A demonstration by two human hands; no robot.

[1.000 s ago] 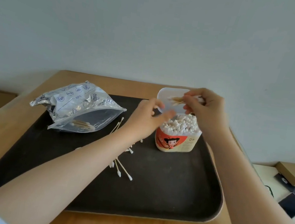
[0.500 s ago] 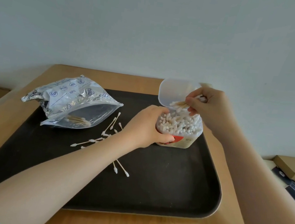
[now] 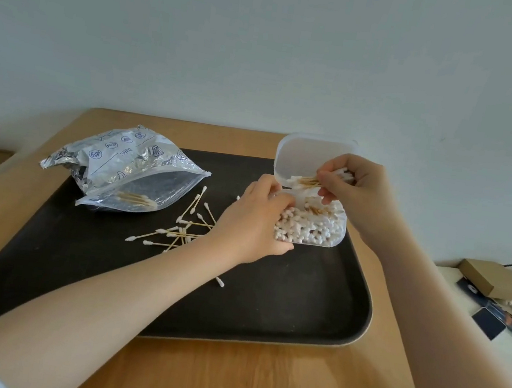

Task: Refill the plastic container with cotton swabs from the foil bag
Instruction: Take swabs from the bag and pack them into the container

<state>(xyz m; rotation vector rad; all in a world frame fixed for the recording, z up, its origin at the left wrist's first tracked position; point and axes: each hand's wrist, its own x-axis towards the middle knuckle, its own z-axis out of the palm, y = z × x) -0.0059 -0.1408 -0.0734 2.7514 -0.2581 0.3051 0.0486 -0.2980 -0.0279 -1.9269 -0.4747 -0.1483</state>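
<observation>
Gripping the left side of the container (image 3: 308,231), the left hand (image 3: 255,226) is curling its fingers round the wall and steadying it on the tray (image 3: 73,267). The container is standing at the tray's far right, packed with white-tipped swabs, its hinged lid (image 3: 306,155) standing open behind it. The right hand (image 3: 352,187) is pinching a small bundle of swabs (image 3: 307,181) over the container's mouth, in front of the lid, with the sticks lying roughly level. The foil bag (image 3: 120,168) is lying on its side at the tray's far left, mouth open toward the centre, with a few swabs showing inside it. Loose swabs (image 3: 184,229) are lying scattered on the tray between the bag and the left hand. The tray is resting on the wooden table (image 3: 222,380). A cardboard box (image 3: 496,280) is sitting on a separate surface to the right.
</observation>
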